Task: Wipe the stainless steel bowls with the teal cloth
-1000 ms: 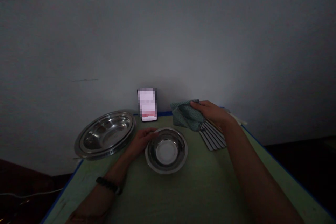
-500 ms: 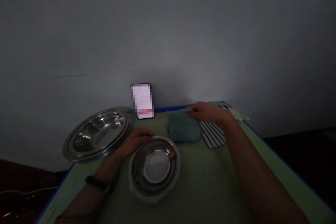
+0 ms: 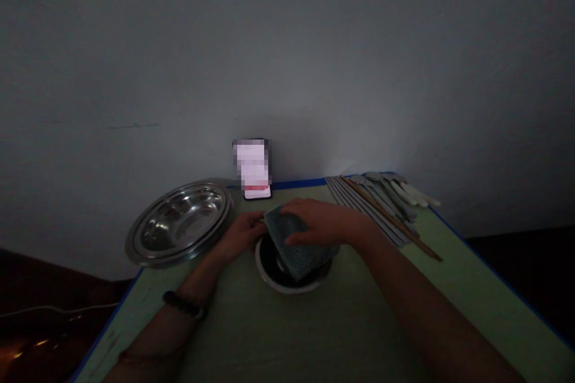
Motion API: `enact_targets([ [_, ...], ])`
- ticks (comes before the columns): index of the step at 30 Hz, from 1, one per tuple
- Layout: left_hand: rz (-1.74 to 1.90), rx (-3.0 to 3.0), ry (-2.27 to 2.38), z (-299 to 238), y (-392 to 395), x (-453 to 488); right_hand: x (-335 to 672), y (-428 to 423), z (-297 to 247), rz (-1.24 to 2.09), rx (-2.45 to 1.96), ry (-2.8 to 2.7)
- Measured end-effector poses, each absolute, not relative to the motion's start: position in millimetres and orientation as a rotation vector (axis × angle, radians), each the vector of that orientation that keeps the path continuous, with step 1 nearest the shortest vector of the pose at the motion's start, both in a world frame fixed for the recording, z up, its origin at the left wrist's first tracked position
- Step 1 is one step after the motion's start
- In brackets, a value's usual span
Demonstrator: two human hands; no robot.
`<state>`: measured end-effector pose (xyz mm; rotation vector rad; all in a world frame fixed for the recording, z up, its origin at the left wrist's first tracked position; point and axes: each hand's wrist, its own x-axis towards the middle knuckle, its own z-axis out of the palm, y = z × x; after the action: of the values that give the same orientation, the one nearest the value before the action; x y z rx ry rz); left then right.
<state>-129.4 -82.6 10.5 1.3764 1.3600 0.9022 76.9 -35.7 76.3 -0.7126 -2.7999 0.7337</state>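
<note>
A metal bowl [image 3: 294, 288] rests on the green table in front of me, partly covered by a blue-green cloth [image 3: 305, 257]. My left hand [image 3: 245, 230] grips the bowl's far left rim, fingers closed at the edge. My right hand [image 3: 321, 221] lies over the cloth, thumb and fingers around it, and holds it against the inside of the bowl. The cloth hides much of the bowl's interior.
Stacked steel basins [image 3: 179, 224] stand at the left. A phone [image 3: 254, 167] leans on the wall behind. Metal chopsticks [image 3: 341, 194], a wooden chopstick [image 3: 404, 230] and several spoons [image 3: 390, 191] lie at the right, by the table's blue edge [image 3: 476, 251].
My right hand has brought the cloth from the back of the table leftward and nearer, into the bowl. The wooden chopstick and spoons have come into view. My left hand stays on the rim.
</note>
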Motion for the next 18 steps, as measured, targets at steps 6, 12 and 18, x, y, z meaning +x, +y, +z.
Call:
enact_targets([
  [6, 0.893, 1.412, 1.367, 13.5, -80.6, -126.4, 57.0, -42.3, 37.4, 0.41, -0.869, -2.844],
  [12, 0.858, 1.443, 1.371, 18.2, -85.3, -126.3, 52.8, -41.5, 42.2, 0.392, -0.982, -2.812],
  [18, 1.087, 1.44, 1.463, 16.5, -88.2, -113.0, 72.5, -18.9, 54.3, 0.337, -1.174, -2.748],
])
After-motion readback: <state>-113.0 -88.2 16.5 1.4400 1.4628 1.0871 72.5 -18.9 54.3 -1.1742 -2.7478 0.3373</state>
